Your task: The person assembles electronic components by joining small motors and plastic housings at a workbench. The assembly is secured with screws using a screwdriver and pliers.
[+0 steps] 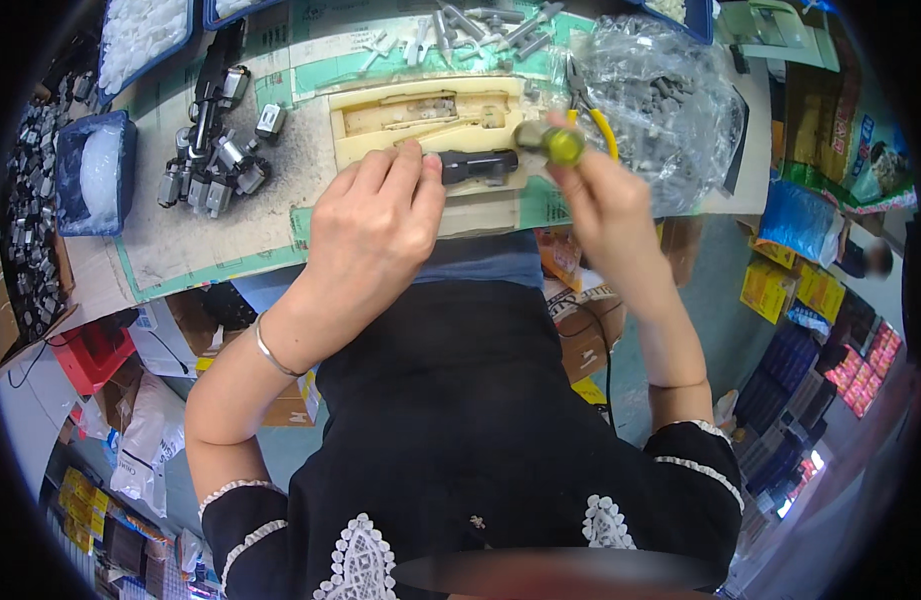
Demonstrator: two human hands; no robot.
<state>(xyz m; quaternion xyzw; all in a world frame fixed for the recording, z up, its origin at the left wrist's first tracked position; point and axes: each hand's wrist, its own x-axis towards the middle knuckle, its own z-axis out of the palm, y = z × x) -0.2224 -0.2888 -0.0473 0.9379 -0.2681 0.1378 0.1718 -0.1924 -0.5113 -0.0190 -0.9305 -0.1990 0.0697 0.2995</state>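
My left hand (375,215) lies over a cream-coloured fixture block (375,140), fingers bent and close together. Its fingertips press against a long dark grey part (480,165) that sits in the near side of the block. Part of that piece is hidden under my fingers. To the right, my right hand (610,195) is closed on what looks like a small mallet (548,143) with a round yellow-green face. Motion blurs the mallet, and its handle is mostly hidden. The mallet is beside the right end of the dark part.
Yellow-handled pliers (602,130) lie behind my right hand, against a clear plastic bag (670,90) of small parts. Grey plastic pieces (470,30) are scattered at the back. Small metal motors (220,165) are heaped on the left, near a blue bin (128,185).
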